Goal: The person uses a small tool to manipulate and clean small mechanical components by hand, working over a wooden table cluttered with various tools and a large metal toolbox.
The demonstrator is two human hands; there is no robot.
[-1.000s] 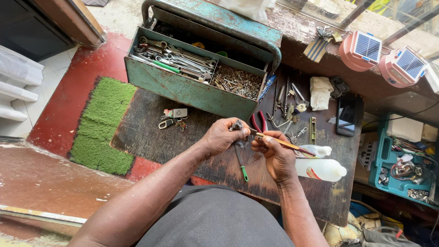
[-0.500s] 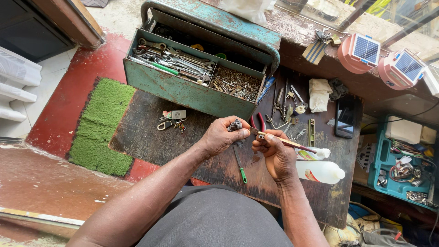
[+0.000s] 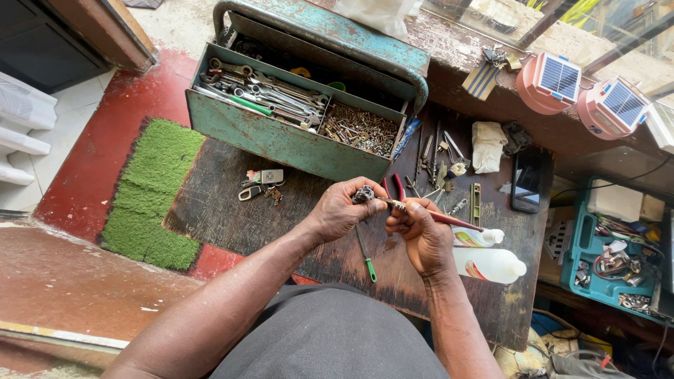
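- Fingers: left hand (image 3: 342, 209) pinches a small dark metal part (image 3: 364, 194) at the fingertips; right hand (image 3: 423, 231) grips a thin red-handled brush (image 3: 449, 220), tip touching the part.
- Location: part held above the dark scuffed wooden board (image 3: 217, 210), near the open teal metal toolbox (image 3: 281, 137).
- Risk: a loose pinch could drop the part among scattered tools.
- Surroundings: 2 white plastic bottles (image 3: 488, 263), black phone (image 3: 526, 181), green mat (image 3: 151, 189), red floor.

A green metal toolbox (image 3: 281, 140) full of tools sits on the dark wooden board (image 3: 217, 210). A bunch of keys (image 3: 261, 184), a black phone (image 3: 526, 180) and two white bottles (image 3: 491, 256) lie near. A green mat (image 3: 151, 189) is beside the board.
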